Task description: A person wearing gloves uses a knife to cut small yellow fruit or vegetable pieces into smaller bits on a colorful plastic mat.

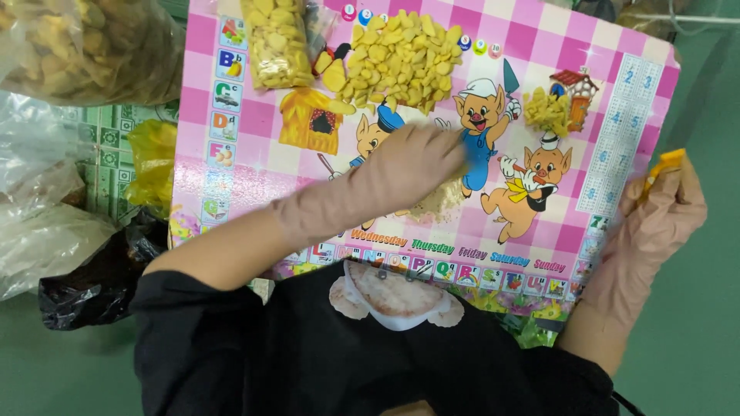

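Yellow slices [401,58] heaped at twelve o'clock look light, brittle — best pinched singly; left hand [408,166] lies flat, fingers together, right hand [655,223] pinches an orange tool [667,163].

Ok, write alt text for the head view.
A gloved left hand presses flat on a pink checkered cartoon table over pale crumbs, near a pile of yellow slices. The gloved right hand grips an orange tool at the table's edge.
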